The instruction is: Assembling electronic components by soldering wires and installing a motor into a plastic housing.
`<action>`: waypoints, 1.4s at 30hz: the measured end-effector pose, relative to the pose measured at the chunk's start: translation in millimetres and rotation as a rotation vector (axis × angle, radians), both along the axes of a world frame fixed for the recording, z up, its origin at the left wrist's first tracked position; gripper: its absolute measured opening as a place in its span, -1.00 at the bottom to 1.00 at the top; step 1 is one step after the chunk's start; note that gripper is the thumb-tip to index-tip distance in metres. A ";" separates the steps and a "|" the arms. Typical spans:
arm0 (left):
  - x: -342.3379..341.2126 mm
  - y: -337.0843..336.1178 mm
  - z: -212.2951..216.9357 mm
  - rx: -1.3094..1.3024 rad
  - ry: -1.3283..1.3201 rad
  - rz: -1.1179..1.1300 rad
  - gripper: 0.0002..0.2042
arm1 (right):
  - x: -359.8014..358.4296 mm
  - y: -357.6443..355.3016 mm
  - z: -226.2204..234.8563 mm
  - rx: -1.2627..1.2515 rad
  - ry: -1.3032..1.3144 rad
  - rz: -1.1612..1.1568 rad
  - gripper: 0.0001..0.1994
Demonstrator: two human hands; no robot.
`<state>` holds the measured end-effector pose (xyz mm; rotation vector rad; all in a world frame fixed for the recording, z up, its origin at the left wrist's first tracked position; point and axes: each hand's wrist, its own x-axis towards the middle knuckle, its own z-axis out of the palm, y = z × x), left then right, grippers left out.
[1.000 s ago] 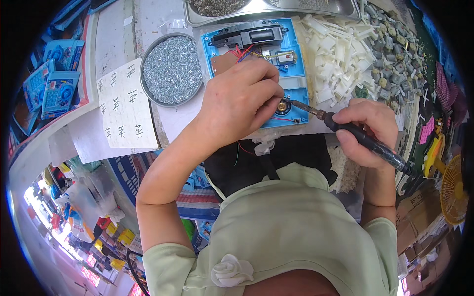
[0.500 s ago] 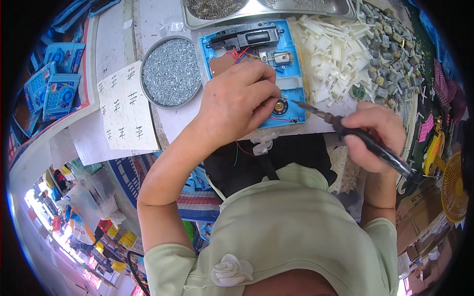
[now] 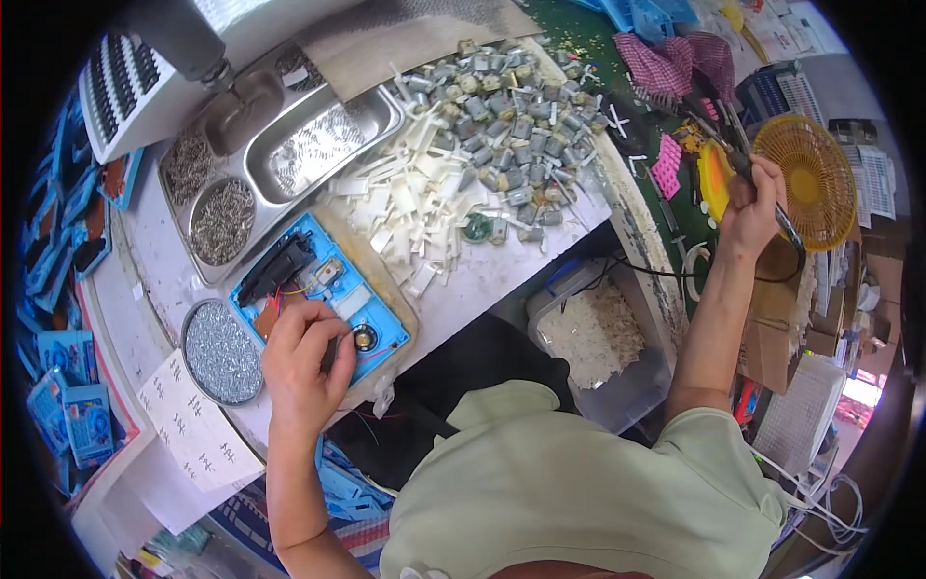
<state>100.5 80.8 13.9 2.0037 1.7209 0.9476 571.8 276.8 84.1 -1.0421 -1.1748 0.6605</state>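
Note:
My left hand (image 3: 307, 362) rests over a blue plastic toy casing (image 3: 388, 330), its fingers curled together. What they pinch, if anything, is hidden. The open casing lies on the worktable with a black battery holder (image 3: 275, 268), a small motor (image 3: 329, 271), a round speaker (image 3: 365, 337) and thin red wires showing. My right hand (image 3: 750, 214) is stretched far out to the right, closed around the dark handle of a soldering iron (image 3: 740, 160). The iron's tip points away from me, beside a yellow holder (image 3: 714, 179).
A round tin of small screws (image 3: 223, 352) stands left of the casing. Behind are a compartment metal tray (image 3: 253, 154), white plastic pieces (image 3: 410, 188) and a heap of small motors (image 3: 521, 130). A yellow basket (image 3: 810, 183) stands far right; a clear bin (image 3: 598, 328) sits below the table edge.
My right hand has carried the soldering iron away from the casing, out to the far right. The view has turned right. My left hand stays over the casing.

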 end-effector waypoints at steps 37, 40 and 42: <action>-15.5 11.4 -13.4 0.292 0.304 0.227 -0.71 | -345.7 -56.0 -58.6 0.106 -1.256 0.839 -0.76; -14.8 10.3 -15.3 0.286 0.319 0.235 -0.71 | -340.7 -47.2 -66.0 -0.157 -1.058 0.931 -0.75; -13.6 10.2 -13.8 0.288 0.325 0.247 -0.71 | -338.6 -44.2 -70.4 -0.345 -0.949 0.960 -0.75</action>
